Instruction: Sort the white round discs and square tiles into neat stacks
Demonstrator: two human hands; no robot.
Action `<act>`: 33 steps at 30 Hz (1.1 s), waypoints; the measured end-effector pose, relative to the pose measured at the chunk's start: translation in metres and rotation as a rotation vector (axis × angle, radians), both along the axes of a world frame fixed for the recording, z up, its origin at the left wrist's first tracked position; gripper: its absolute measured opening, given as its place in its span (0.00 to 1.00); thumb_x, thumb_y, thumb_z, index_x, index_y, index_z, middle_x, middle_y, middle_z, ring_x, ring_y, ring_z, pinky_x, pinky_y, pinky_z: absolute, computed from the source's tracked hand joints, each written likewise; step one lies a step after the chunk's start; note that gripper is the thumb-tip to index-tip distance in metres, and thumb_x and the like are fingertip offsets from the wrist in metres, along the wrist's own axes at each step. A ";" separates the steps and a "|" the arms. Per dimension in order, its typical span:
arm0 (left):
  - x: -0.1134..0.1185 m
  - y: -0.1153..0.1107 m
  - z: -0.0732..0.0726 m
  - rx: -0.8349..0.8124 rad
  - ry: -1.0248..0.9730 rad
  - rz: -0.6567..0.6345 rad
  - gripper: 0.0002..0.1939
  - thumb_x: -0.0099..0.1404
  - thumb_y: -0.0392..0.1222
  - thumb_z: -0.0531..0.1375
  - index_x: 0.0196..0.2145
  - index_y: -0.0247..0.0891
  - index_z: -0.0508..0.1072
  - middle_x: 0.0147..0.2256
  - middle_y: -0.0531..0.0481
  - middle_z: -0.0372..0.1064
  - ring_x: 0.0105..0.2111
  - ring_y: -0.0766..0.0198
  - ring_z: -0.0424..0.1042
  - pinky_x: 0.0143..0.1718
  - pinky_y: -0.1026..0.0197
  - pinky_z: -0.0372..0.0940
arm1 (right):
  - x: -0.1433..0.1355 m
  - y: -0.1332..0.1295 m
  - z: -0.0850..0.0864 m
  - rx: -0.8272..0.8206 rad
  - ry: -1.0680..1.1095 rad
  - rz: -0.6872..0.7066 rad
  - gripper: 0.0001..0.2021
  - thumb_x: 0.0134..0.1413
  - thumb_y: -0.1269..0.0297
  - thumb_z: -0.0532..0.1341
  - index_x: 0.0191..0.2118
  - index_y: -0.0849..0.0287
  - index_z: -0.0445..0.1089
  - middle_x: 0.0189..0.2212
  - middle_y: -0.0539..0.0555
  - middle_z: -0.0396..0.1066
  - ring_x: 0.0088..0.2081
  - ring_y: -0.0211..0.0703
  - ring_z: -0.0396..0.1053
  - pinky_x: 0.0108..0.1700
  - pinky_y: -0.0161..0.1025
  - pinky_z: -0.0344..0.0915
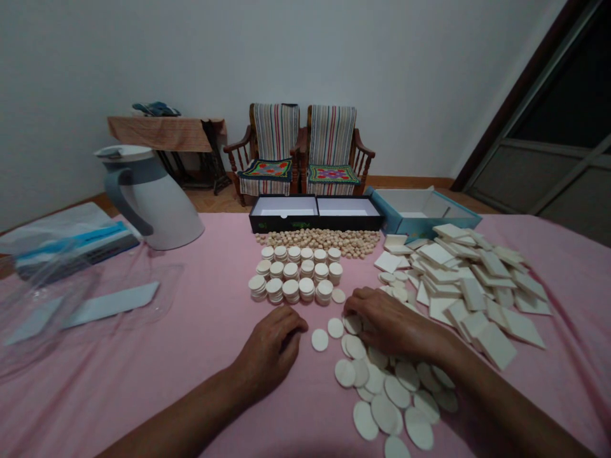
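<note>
While left hand [273, 338] curls loosely open, right hand [384, 319] over discs [383, 412], grip unclear, seventeen disc stacks [291, 271]

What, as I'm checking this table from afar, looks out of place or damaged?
No damage is plain to see. A lone disc ends the front row of stacks, odd beside its taller neighbours. The pale tiles lie in an untidy heap, many tilted.

Left hand [274, 343] loosely curled, thumb apart; right hand [384, 318] arched, fingers [357, 302] perhaps pinching.
</note>
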State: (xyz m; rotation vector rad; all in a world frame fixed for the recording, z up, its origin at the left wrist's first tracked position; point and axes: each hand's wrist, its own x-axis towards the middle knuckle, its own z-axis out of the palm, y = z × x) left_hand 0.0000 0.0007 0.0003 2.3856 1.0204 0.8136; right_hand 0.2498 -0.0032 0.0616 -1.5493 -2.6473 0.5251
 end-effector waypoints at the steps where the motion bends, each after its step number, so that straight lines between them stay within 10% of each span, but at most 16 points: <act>1: 0.000 0.000 0.000 -0.002 0.004 0.000 0.10 0.61 0.28 0.51 0.36 0.37 0.69 0.34 0.47 0.67 0.35 0.62 0.66 0.37 0.60 0.63 | -0.001 0.001 -0.001 0.018 0.001 0.000 0.16 0.43 0.78 0.57 0.40 0.61 0.68 0.38 0.58 0.67 0.40 0.45 0.64 0.42 0.40 0.59; 14: 0.002 0.000 0.003 0.009 -0.007 -0.010 0.11 0.61 0.29 0.50 0.36 0.37 0.70 0.33 0.47 0.67 0.34 0.62 0.66 0.36 0.59 0.64 | -0.003 0.024 -0.037 0.289 0.262 -0.118 0.19 0.48 0.77 0.55 0.48 0.59 0.65 0.41 0.58 0.66 0.45 0.47 0.62 0.46 0.42 0.60; 33: 0.001 -0.001 0.003 0.001 0.004 -0.002 0.11 0.62 0.29 0.51 0.36 0.37 0.70 0.33 0.46 0.67 0.35 0.62 0.66 0.37 0.59 0.63 | -0.008 0.002 -0.010 0.110 -0.097 -0.023 0.10 0.48 0.72 0.57 0.39 0.60 0.69 0.36 0.57 0.69 0.39 0.46 0.64 0.39 0.40 0.56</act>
